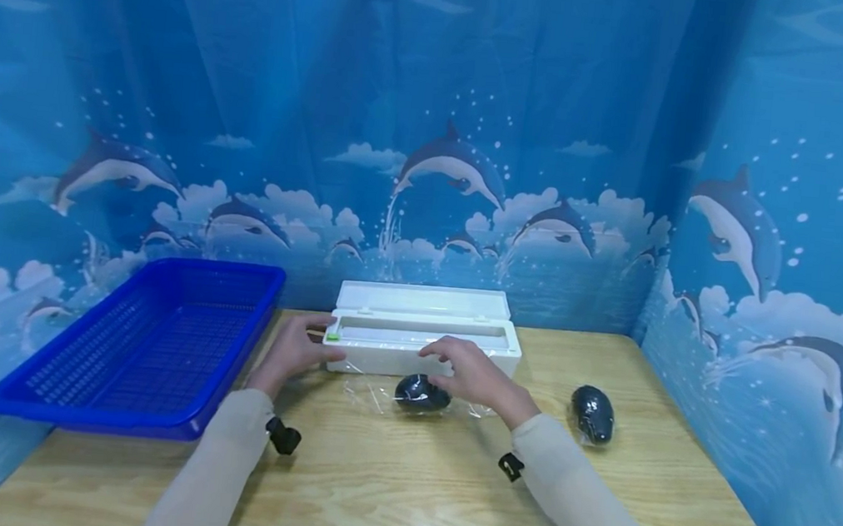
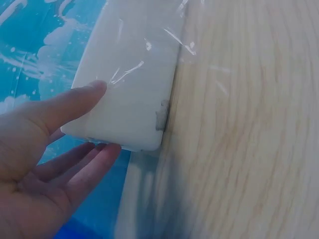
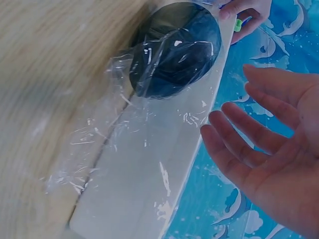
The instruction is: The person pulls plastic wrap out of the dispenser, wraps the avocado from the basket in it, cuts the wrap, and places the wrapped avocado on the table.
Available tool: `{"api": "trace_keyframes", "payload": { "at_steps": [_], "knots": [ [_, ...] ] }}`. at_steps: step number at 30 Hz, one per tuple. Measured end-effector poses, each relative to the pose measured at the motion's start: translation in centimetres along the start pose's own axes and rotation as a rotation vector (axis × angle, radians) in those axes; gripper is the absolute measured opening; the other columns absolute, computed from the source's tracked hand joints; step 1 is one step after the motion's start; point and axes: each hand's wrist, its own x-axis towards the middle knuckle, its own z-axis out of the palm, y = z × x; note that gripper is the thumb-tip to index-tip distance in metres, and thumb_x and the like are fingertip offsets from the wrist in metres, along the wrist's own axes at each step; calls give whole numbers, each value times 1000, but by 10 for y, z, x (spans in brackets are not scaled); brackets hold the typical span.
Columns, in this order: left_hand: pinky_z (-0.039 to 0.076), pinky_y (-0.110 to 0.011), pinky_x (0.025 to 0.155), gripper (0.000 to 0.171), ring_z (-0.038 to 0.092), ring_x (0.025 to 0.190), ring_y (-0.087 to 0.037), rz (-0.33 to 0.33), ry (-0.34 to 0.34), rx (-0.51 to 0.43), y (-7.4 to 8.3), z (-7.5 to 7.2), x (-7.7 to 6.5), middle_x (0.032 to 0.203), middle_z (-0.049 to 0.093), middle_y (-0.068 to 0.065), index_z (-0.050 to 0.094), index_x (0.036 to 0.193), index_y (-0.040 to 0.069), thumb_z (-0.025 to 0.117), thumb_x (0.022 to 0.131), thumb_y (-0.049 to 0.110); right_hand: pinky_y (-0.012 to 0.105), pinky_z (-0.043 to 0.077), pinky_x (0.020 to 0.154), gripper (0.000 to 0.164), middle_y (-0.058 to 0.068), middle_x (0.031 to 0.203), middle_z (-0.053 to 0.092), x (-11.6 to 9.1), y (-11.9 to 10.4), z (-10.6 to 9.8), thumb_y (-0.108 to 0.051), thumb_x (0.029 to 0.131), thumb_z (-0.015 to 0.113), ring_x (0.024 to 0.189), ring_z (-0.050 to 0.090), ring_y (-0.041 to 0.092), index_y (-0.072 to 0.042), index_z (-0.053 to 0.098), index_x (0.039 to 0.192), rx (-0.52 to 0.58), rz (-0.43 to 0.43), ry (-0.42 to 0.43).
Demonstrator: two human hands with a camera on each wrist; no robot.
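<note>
A white cling film dispenser point(image 1: 420, 361) with its lid up stands at the back of the table. My left hand point(image 1: 297, 347) grips its left end, thumb on the front face and fingers round the end, as the left wrist view also shows. Clear cling film point(image 3: 114, 124) hangs down the dispenser's front and over a black computer mouse point(image 1: 421, 394) lying just before it. My right hand point(image 1: 474, 374) hovers above the mouse at the dispenser's front edge. In the right wrist view its fingers point(image 3: 234, 144) are spread and loosely bent, holding nothing.
A blue plastic basket point(image 1: 201, 411) stands at the left side of the table. On the right lies another black mouse point(image 1: 593, 414), wrapped in clear film. A dolphin-print curtain point(image 1: 590, 144) hangs behind the table and along its sides.
</note>
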Motion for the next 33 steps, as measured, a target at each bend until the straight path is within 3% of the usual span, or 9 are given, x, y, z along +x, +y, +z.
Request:
{"api": "trace_keyframes", "payload": {
  "at_steps": [7, 16, 26, 33],
  "knots": [
    [63, -41, 87, 68, 67, 119, -43, -8, 22, -130, -8, 2, -1, 149, 56, -23, 61, 141, 5, 90, 79, 13, 52, 58, 97, 39, 18, 132, 68, 7, -3, -1, -9, 95, 72, 113, 68, 39, 0, 64, 132, -18, -40, -2],
    [61, -45, 93, 69, 65, 124, -42, -34, 13, -124, -10, 1, 0, 154, 52, -20, 61, 141, 10, 91, 79, 18, 46, 58, 98, 40, 16, 135, 67, 19, -8, -2, -5, 94, 72, 114, 68, 36, -2, 65, 133, -42, -30, -18],
    [58, -48, 102, 72, 64, 126, -42, 6, -30, -107, -8, 0, 1, 148, 58, -20, 57, 145, 8, 89, 81, 18, 44, 58, 99, 40, 14, 137, 67, 37, -14, -2, -6, 95, 70, 112, 70, 32, -4, 64, 135, -86, -48, -39],
    [59, -47, 100, 74, 64, 124, -42, 1, -27, -121, -7, -1, 1, 148, 57, -21, 56, 145, 6, 89, 81, 18, 45, 52, 110, 37, 11, 141, 65, 55, -20, 8, -17, 103, 63, 127, 64, 28, -6, 62, 139, -137, -114, -37]
  ]
}}
